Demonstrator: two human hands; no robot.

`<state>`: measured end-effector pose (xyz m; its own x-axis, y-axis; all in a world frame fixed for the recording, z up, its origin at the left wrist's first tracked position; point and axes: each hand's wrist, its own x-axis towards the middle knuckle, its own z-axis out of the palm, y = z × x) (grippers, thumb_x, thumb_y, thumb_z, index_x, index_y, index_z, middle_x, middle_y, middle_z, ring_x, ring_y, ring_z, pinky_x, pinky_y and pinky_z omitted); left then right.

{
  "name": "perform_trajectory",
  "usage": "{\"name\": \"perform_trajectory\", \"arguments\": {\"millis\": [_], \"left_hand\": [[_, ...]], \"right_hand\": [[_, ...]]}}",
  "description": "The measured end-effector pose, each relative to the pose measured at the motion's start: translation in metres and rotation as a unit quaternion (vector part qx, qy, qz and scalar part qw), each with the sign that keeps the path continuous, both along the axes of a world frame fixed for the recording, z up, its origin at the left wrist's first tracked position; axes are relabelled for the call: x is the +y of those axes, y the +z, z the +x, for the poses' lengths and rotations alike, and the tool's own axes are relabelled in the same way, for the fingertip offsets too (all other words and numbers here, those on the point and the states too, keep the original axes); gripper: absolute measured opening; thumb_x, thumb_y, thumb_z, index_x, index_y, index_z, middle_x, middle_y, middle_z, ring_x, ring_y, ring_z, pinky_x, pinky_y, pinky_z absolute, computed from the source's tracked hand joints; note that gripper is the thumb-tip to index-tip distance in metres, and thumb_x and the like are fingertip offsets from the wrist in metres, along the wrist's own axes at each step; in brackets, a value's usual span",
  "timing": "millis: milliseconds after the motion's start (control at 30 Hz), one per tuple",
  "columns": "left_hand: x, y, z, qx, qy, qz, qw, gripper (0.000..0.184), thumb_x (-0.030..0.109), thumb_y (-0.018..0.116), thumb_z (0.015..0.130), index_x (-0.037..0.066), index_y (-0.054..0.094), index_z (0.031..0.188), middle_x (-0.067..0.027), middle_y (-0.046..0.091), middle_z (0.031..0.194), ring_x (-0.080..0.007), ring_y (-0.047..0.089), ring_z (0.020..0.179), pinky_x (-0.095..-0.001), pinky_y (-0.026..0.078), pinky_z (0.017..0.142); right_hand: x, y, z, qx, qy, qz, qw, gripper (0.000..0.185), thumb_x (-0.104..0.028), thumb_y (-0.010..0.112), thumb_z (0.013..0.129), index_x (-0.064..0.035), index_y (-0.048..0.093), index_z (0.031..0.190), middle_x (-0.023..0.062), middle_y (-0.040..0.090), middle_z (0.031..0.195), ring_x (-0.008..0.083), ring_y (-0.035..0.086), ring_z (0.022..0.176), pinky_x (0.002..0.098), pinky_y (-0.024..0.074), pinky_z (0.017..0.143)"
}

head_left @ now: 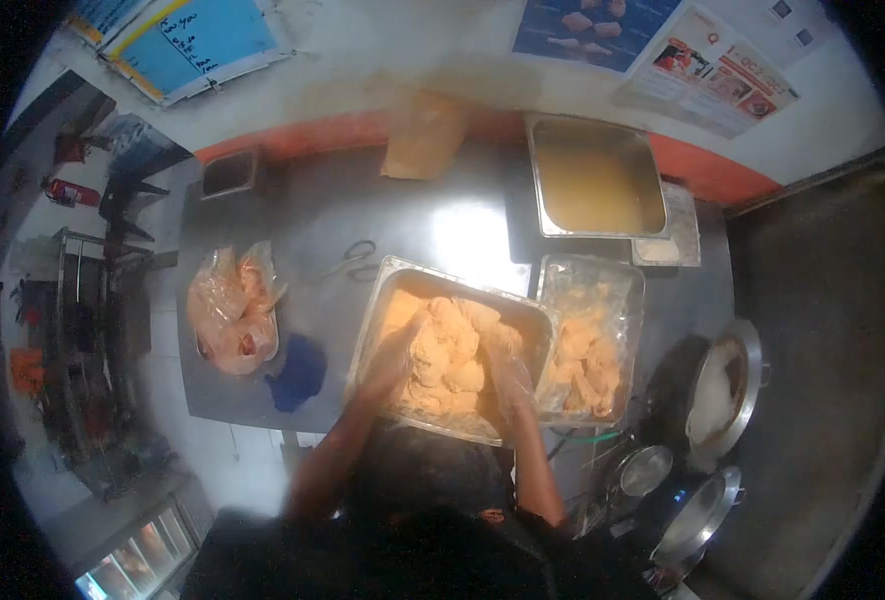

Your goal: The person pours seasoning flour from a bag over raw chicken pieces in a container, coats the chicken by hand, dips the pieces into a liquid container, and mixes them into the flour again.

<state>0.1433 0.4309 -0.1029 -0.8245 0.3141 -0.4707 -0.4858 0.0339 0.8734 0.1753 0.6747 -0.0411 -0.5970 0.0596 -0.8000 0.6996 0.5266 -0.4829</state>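
Coated chicken pieces (446,345) lie heaped in a metal pan (365,345) at the table's front edge. Around the left side of the heap curves my left hand (394,358), its fingers dusted and blending with the coating. My right hand (507,368), in what looks like a clear plastic glove, cups the right side. Both hands are inside the pan, pressed against the pieces between them; the fingertips are partly hidden. Right of this pan, a clear-lined tray (594,290) holds more chicken pieces (587,368).
Bagged raw meat (232,310) sits on the left with a blue cloth (298,374) beside it. Scissors (350,260) lie behind the pan. A metal pan of yellowish liquid (602,185) stands back right. Large round pots (724,395) are at the right, near a strainer (646,470).
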Motion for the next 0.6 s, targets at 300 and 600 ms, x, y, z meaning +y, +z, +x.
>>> {"name": "perform_trajectory", "arguments": {"millis": [300,600], "left_hand": [[0.021,0.009,0.017,-0.059,0.008,-0.104,0.993,0.066,0.044,0.034,0.104,-0.005,0.027,0.147,-0.0191,0.053,0.126,-0.0246,0.052,0.112,-0.0348,0.039,0.100],[0.014,0.036,0.009,-0.188,0.048,-0.078,0.978,0.072,0.051,0.034,0.102,-0.005,0.024,0.148,-0.0198,0.059,0.114,-0.0238,0.058,0.100,-0.0356,0.046,0.092]], "right_hand": [[-0.021,-0.016,0.010,-0.012,-0.102,-0.004,0.995,0.079,-0.064,0.036,0.095,-0.0057,0.032,0.149,0.0161,0.038,0.150,0.0293,0.036,0.137,0.0380,0.0291,0.112],[-0.015,-0.053,0.017,0.029,-0.355,-0.100,0.929,0.095,-0.073,0.031,0.091,0.0017,0.025,0.149,0.0232,0.028,0.153,0.0350,0.031,0.139,0.0416,0.0260,0.114]]}}
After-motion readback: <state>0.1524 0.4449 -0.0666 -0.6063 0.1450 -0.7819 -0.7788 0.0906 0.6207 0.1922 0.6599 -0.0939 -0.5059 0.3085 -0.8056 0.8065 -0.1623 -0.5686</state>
